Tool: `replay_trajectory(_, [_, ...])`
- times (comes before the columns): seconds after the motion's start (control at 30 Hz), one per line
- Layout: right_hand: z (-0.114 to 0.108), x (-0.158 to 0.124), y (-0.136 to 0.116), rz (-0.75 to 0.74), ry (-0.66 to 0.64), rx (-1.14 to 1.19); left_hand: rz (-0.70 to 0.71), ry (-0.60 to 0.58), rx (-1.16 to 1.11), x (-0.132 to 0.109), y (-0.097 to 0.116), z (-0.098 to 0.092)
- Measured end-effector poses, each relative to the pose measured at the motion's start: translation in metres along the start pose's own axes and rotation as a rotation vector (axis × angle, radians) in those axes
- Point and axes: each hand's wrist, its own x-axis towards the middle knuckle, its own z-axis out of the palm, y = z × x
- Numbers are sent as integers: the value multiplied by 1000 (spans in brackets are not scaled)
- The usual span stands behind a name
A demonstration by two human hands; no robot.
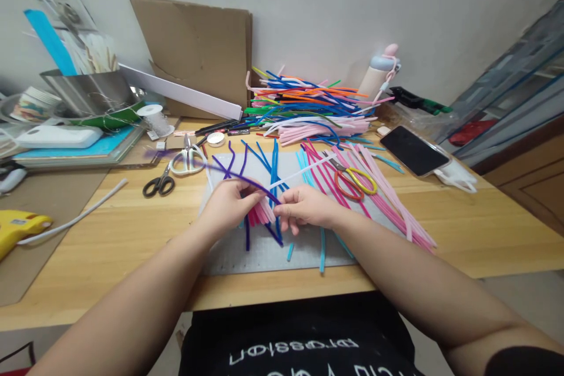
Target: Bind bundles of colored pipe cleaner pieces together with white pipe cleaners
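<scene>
Both hands meet over a grey cutting mat [247, 252] on the wooden table. My left hand [229, 202] is closed on a small bundle of pink pipe cleaners [261, 211]. My right hand [304, 207] pinches a purple pipe cleaner [240, 176] that runs up and left across the bundle, with a white pipe cleaner [304, 173] crossing toward the right. Loose blue pipe cleaners [273, 167] and pink ones [388, 200] lie spread on the mat around the hands.
Yellow-handled scissors [355, 181] rest on the pink strands; black scissors [159, 185] and white scissors [187, 160] lie left. A heap of mixed pipe cleaners [308, 103], a phone [413, 150], cardboard [198, 50], a yellow glue gun [17, 228] and a bottle [379, 73] surround the mat.
</scene>
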Motion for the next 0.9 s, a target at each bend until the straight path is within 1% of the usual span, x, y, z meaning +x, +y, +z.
replay_trajectory(0.1, [3, -2, 0, 17, -14, 11, -72, -17, -41, 1, -3, 0])
replay_trajectory(0.23, [7, -5, 2, -23, -55, 83, -65, -35, -86, 2, -6, -1])
replay_trajectory(0.37, [12, -7, 4, -82, -44, 170, -98, 37, -181, 3, -6, -2])
replay_trajectory(0.47, [16, -7, 5, -89, -35, 139, -126, 97, -250, 2, -4, -1])
replay_trajectory(0.57, [22, -7, 5, -76, -24, 119, -142, 113, -277, 1, -1, 1])
replay_trajectory(0.73, [33, -7, 5, -33, 9, 158, -111, 103, -264, -4, 4, 2])
replay_trajectory(0.9, [38, -5, 10, -60, -15, 247, -62, 148, -211, -8, 5, 3])
